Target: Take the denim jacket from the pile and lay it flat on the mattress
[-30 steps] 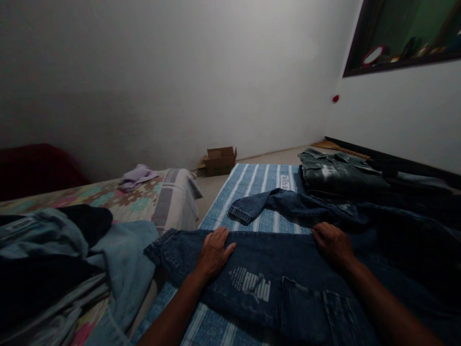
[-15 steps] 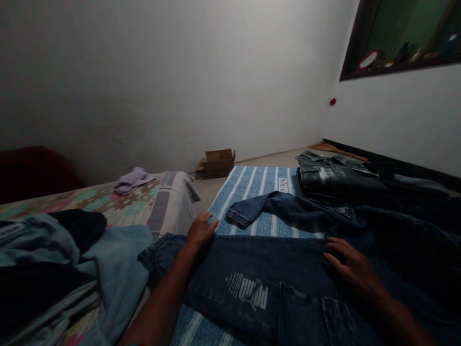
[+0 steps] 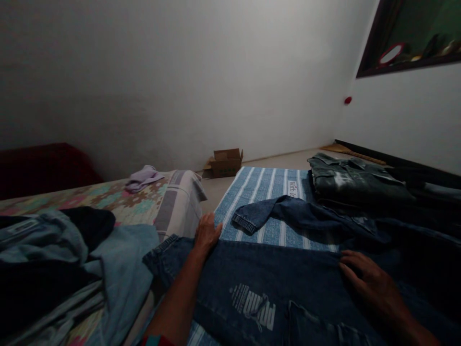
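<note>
Dark blue jeans are spread over a blue-and-white striped cloth, with one leg stretched across in front of me and white lettering and a pocket on it. My left hand rests on this leg's far edge close to the gathered cuff, fingers out and thumb apart. Farther right, my right hand lies on the same leg near its upper edge, fingers loosely bent and the thumb apart from them. Behind it a second denim leg with a gathered cuff lies crumpled; where it joins is lost in shadow.
Folded dark grey denim is stacked at the right of the striped cloth. On the flowered bed at left lie light blue jeans and a lilac cloth. A cardboard box stands by the wall.
The view has turned slightly left, so everything sits a little farther right. Both hands stay on the jeans leg at about the same places.
</note>
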`<state>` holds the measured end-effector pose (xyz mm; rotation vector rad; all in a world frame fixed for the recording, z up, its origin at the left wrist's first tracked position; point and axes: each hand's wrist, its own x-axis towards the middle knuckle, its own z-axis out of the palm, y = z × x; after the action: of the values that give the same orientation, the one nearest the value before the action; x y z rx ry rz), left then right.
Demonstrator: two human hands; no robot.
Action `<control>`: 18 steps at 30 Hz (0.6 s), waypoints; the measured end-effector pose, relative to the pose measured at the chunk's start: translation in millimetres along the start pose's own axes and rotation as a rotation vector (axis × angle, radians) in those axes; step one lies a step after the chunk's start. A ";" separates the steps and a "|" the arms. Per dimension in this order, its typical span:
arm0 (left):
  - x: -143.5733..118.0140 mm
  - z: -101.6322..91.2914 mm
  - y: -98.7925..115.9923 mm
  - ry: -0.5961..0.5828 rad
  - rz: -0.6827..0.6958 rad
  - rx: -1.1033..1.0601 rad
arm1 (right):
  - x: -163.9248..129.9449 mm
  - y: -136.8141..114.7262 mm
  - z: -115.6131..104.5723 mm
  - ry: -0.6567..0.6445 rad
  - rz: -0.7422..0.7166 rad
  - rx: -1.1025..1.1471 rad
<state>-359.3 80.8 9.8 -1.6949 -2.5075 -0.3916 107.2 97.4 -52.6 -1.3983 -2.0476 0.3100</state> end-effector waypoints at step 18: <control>-20.0 13.1 -3.0 0.064 0.152 0.013 | 8.3 -0.3 -8.2 -0.084 -0.009 0.012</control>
<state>-353.6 65.2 -7.6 -1.8221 -2.3130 -0.4082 110.0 103.5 -43.1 -1.3902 -2.1156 0.3828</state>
